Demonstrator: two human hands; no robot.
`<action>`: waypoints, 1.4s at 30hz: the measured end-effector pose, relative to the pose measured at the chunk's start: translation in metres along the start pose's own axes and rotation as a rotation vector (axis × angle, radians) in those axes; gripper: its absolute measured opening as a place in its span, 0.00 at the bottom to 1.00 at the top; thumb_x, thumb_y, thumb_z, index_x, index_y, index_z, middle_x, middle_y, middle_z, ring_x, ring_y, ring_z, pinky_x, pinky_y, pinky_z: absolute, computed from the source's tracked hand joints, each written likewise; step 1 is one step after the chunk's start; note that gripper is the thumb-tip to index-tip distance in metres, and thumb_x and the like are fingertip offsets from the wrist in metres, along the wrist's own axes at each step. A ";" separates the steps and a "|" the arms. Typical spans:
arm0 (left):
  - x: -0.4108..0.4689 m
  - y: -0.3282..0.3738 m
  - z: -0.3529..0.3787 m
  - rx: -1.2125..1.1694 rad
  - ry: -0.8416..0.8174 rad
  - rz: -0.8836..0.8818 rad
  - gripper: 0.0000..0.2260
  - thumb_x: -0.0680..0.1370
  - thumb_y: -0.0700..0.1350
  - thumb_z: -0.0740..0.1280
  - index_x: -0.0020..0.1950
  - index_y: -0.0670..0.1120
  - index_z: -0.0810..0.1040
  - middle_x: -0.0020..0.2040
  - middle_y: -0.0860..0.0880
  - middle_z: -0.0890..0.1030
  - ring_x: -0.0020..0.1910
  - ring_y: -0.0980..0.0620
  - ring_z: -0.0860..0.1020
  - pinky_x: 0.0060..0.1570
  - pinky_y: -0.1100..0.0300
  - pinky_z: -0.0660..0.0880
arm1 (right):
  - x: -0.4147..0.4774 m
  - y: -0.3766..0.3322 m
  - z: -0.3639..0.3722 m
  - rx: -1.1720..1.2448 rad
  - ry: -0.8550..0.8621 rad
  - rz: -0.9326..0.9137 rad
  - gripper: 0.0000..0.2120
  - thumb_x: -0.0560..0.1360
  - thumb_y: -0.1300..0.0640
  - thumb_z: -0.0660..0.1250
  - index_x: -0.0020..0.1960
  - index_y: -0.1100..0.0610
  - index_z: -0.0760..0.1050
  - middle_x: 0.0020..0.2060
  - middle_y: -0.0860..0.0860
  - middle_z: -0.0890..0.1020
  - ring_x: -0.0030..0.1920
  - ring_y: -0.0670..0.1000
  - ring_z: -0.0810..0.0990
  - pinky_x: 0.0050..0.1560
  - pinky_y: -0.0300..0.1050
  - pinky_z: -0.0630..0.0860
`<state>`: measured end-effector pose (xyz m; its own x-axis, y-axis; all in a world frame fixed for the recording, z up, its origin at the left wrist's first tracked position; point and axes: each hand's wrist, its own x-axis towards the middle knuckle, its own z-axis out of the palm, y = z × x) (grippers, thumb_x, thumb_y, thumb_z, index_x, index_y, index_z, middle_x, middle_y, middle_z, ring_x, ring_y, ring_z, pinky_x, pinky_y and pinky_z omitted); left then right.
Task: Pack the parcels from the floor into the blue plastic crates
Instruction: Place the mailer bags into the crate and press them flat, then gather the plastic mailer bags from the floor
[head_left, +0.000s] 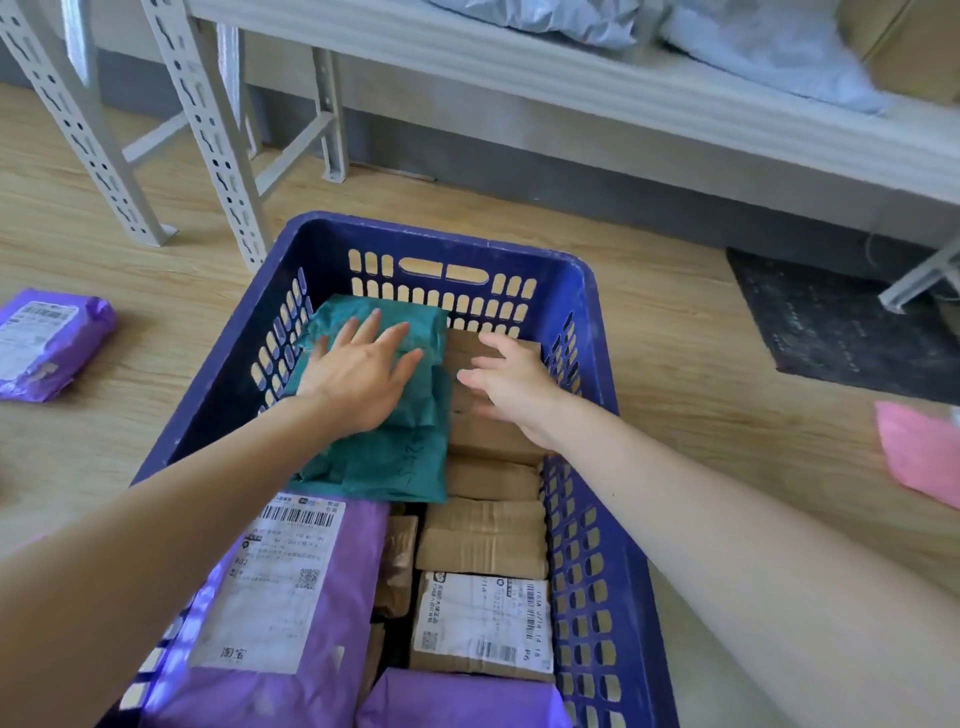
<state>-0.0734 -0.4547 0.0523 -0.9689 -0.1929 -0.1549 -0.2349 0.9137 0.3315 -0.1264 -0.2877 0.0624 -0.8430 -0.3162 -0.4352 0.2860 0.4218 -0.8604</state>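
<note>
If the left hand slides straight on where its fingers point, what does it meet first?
Probably the crate's far wall, just past the green parcel that the left hand lies on; depth is unclear.

Crate: blue, slotted.
Inside: green parcel far left; cardboard parcels right; purple parcels near.
Floor: purple parcel left; pink parcel right.

Parcels fill the blue crate wall to wall, leaving only a narrow gap near its middle. Floor lies open on both sides; rack legs stand behind.
</note>
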 end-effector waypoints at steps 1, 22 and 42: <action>-0.003 0.011 -0.006 -0.022 0.009 0.024 0.24 0.81 0.59 0.48 0.77 0.54 0.54 0.78 0.48 0.50 0.77 0.46 0.48 0.74 0.45 0.48 | -0.007 -0.002 -0.010 0.020 0.009 -0.007 0.30 0.76 0.62 0.67 0.74 0.50 0.60 0.69 0.54 0.70 0.62 0.54 0.74 0.60 0.52 0.76; -0.111 0.432 0.040 -0.214 -0.169 0.552 0.22 0.82 0.51 0.56 0.75 0.53 0.58 0.70 0.44 0.69 0.52 0.45 0.74 0.49 0.60 0.65 | -0.249 0.122 -0.367 0.285 0.512 -0.073 0.26 0.75 0.63 0.67 0.71 0.52 0.67 0.60 0.52 0.77 0.54 0.53 0.80 0.55 0.50 0.79; -0.204 0.743 0.302 -0.298 -0.724 0.556 0.22 0.79 0.43 0.62 0.73 0.50 0.64 0.70 0.46 0.69 0.66 0.47 0.71 0.62 0.58 0.69 | -0.418 0.438 -0.600 0.542 0.836 0.297 0.25 0.74 0.67 0.67 0.68 0.55 0.69 0.58 0.54 0.77 0.51 0.51 0.76 0.56 0.51 0.74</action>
<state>-0.0272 0.3717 0.0487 -0.6879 0.6002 -0.4082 0.1372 0.6597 0.7388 0.0781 0.5392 0.0268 -0.6929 0.5151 -0.5045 0.5258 -0.1178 -0.8424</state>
